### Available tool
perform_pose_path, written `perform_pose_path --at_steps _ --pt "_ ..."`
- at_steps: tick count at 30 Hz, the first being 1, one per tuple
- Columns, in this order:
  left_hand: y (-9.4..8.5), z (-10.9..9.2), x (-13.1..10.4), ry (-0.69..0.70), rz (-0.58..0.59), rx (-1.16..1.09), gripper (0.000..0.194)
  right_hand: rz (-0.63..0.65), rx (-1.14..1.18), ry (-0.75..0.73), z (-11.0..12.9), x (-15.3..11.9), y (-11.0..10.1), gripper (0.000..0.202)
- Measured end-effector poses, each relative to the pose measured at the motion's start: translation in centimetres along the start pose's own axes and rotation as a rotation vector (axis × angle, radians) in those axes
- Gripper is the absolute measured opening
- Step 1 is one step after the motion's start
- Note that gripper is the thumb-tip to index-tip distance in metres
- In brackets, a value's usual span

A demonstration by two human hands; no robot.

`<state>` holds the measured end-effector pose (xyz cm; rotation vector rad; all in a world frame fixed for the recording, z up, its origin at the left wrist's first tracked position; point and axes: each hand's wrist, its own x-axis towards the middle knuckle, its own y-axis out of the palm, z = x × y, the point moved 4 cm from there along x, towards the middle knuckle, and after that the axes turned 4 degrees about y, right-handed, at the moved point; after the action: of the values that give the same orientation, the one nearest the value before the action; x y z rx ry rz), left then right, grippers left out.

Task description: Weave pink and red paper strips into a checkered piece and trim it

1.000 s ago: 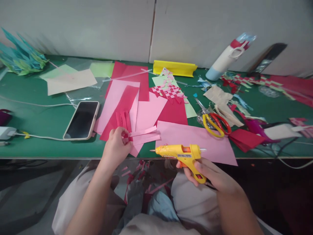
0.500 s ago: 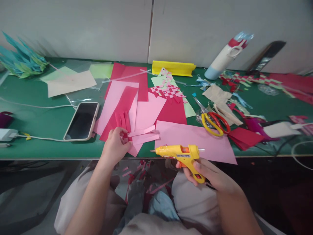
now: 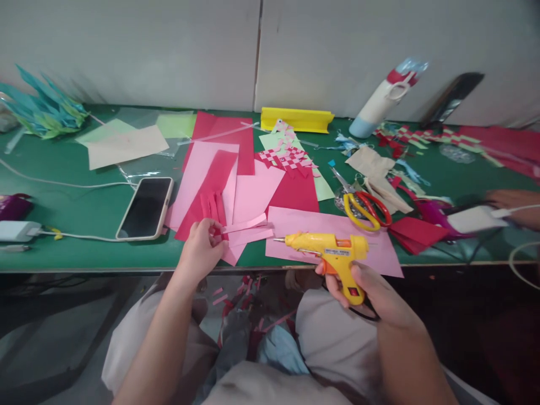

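Observation:
My left hand (image 3: 203,247) pinches the crossing ends of some paper strips near the table's front edge. Red strips (image 3: 214,208) reach up from its fingers, and two pink strips (image 3: 253,229) point right. In my right hand (image 3: 358,289) is a yellow glue gun (image 3: 333,250), held by its handle with the metal nozzle pointing left, close to the ends of the pink strips. Beneath the gun lies a pink sheet (image 3: 291,222). More pink sheets (image 3: 257,191) and a red sheet (image 3: 223,163) lie beyond my left hand.
A phone (image 3: 145,208) lies left of the papers. Scissors (image 3: 367,211) and a white bottle (image 3: 379,104) are to the right. Checkered woven paper fish (image 3: 287,157) sit behind. Another person's hand (image 3: 517,205) is at the right edge, beside a white charger (image 3: 476,219).
My right hand has raised the glue gun and moved it slightly right, over the pink sheet. My left hand keeps its hold. Another person's hand has come in at the right.

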<state>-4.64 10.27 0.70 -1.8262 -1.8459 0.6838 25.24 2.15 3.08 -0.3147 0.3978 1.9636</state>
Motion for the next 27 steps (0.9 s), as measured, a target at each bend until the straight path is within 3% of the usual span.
perform_pose_path --at_steps 7,11,15,23,27 --pt "-0.9 0.4 -1.2 -0.018 -0.122 -0.362 0.021 -0.162 0.063 -0.087 2.0 -0.1 0.1 0.051" --pt "-2.7 -0.2 -2.6 0.014 -0.217 -0.098 0.018 -0.078 -0.014 -0.142 3.2 1.7 0.9 0.047" --pt "-3.1 -1.5 -3.4 0.107 -0.201 0.229 0.015 -0.012 -0.085 -0.168 3.8 4.1 1.5 0.046" --pt "-1.5 -2.3 -2.6 0.346 -0.181 0.483 0.016 -0.255 -0.127 -0.214 4.5 9.2 1.8 0.052" --pt "-1.5 -1.9 -2.5 0.402 -0.195 0.453 0.014 -0.222 -0.159 -0.202 4.8 10.7 2.9 0.053"
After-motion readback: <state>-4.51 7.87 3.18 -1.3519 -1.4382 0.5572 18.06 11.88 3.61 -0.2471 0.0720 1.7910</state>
